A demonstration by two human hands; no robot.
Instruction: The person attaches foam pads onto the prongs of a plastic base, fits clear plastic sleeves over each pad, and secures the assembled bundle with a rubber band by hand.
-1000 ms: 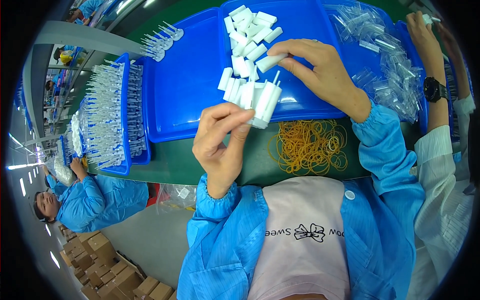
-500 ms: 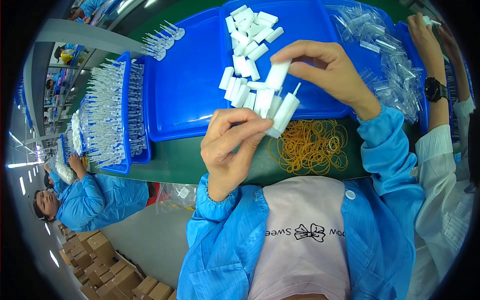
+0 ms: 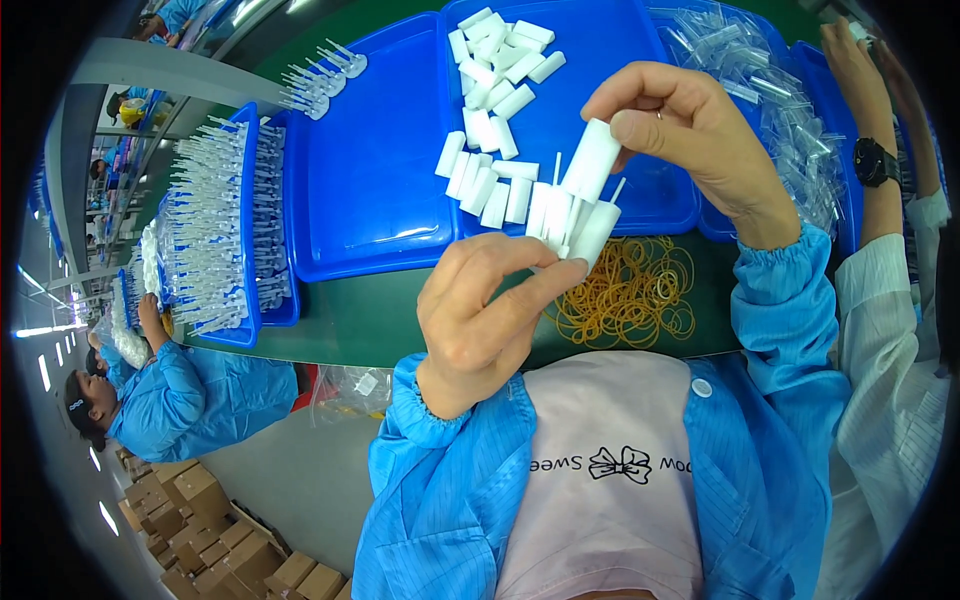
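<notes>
Left hand (image 3: 480, 320) raised above green tabletop (image 3: 400, 310), fingers pinched shut on bundle (image 3: 565, 222) of white tubes with thin stems poking up. Right hand (image 3: 690, 135) closed on single white tube (image 3: 592, 160), held just above bundle, touching it. Below: rubber bands (image 3: 630, 290) heaped on tabletop. Behind: blue tray (image 3: 370, 180) with loose white tubes (image 3: 495, 60). Another person's watch-wearing hand (image 3: 865, 90) at far right.

head-worn fisheye, looking steeply down, close over green table (image 3: 380, 310)
</notes>
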